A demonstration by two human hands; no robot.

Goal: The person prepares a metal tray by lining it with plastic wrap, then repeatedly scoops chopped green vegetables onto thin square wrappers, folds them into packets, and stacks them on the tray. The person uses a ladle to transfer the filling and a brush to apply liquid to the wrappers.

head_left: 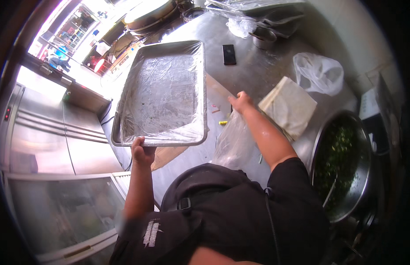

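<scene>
My left hand (143,152) grips the near rim of a large metal tray (204,92), thumb over the edge. Clear plastic film (165,88) lines the tray, which is held up and slightly tilted above the steel table. To the right of the tray, my right hand (242,103) is closed, low over the table. What its fingers hold is too small to tell. Just below that hand lies a clear plastic bag (233,141), and beside the forearm is a folded cream cloth (291,106). A brown flat sheet (169,157) shows partly under the tray.
A black phone (229,54), a metal cup (263,38) and a white plastic bag (319,74) rest on the steel table (258,66). At right stands a big steel bowl (366,172) of chopped greens. A small yellow item (223,123) lies near the tray. Steel cabinets (41,128) flank the left.
</scene>
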